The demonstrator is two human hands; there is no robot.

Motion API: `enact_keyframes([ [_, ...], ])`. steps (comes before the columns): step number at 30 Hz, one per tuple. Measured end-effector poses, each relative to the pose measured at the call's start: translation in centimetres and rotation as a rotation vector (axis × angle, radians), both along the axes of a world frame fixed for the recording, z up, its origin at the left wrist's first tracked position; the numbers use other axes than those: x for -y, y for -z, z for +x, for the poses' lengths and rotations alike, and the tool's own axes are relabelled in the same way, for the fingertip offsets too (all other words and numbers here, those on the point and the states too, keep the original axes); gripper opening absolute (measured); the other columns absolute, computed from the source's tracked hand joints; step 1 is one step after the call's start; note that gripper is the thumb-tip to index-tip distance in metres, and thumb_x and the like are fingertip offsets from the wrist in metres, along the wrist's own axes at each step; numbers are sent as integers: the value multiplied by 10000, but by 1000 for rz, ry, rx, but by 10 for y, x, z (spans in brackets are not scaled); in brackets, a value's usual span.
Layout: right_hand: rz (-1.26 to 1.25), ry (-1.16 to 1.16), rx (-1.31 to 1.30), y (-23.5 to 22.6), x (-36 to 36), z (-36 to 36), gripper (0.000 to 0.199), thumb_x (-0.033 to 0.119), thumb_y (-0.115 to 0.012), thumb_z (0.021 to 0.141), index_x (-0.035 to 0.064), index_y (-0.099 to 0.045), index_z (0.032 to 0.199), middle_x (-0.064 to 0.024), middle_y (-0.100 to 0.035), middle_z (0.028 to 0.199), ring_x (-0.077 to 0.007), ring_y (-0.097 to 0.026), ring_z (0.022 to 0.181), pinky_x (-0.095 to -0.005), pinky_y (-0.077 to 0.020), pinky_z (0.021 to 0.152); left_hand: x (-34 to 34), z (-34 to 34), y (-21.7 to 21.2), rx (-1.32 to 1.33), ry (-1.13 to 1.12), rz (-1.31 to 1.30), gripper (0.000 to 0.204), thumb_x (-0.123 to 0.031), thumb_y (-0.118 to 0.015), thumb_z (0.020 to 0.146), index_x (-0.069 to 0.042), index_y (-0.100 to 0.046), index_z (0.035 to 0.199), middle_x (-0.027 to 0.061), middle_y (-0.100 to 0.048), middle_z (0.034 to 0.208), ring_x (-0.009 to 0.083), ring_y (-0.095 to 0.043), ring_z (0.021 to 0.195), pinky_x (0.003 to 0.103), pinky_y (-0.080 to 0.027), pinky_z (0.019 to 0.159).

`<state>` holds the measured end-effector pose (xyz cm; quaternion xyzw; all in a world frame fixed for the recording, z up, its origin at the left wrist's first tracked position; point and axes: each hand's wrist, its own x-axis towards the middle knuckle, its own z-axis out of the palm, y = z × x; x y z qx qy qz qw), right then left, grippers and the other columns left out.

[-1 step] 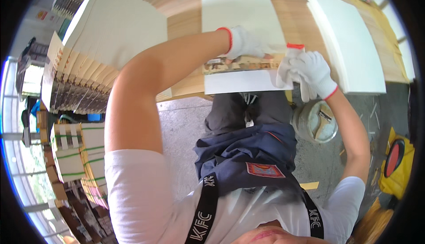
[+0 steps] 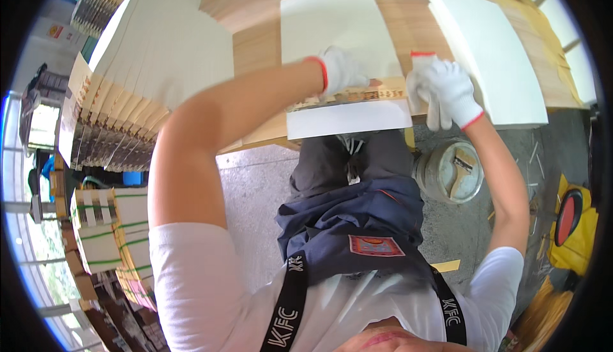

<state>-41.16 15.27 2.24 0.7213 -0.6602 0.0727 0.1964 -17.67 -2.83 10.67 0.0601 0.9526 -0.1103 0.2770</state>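
Table: the long pale wooden worktable spans the top of the view.
Centre: a flat white rectangular sheet lies on it, the narrow printed paper strip across its near part.
Hands: the white-gloved left hand rests on the strip; the white-gloved right hand is just right of it.
Right: a stack of white rectangular boards lies on the table.
Left: a row of upright flat white cardboard pieces.
Below: a round metal glue bucket stands on the floor under the right hand, a flat wooden-handled brush in it.
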Motion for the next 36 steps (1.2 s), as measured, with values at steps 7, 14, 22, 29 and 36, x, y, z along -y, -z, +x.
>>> enact_keyframes([
  [7,175,-157,249,-21,3,56,408,165,-732,811,146,-623,1203,-61,-590,1221,-261,-573,1133,-395,-466,953,-97,84,51,-858,-659,686,525,13,-500,891,-46,-443,1410,101,-522,1354,338,-512,1260,404,-443,1048],
  [14,196,-254,308,-3,5,36,451,120,-683,848,118,-586,1289,-89,-570,1259,-309,-551,1175,-398,-484,980,-92,112,52,-1449,-1978,2401,206,-167,-436,1014,-45,-456,1179,206,-403,1372,388,-379,1366,551,-424,1078],
  [22,484,23,765,-36,36,11,422,87,-545,930,101,-574,1351,-121,-566,1376,-314,-566,1194,-357,-463,1006,-38,88,86,-1560,-1892,2346,154,-114,-480,950,-36,-489,1083,172,-529,1214,368,-535,1213,589,-461,1057],
  [29,604,258,2154,-25,111,28,607,485,-501,994,50,-495,1417,-142,-603,1340,-260,-597,1206,-400,-501,987,-9,109,41,-1417,-1786,2377,215,-141,-513,960,3,-512,1121,183,-582,1158,344,-609,1115,535,-548,967],
  [36,389,-359,2317,-1,116,-2,465,322,-490,1030,10,-513,1374,-130,-601,1310,-253,-609,1164,-396,-554,929,-25,103,-59,-1450,-1315,2155,249,-121,-533,967,-57,-525,1208,125,-608,1164,289,-619,1114,483,-564,942],
])
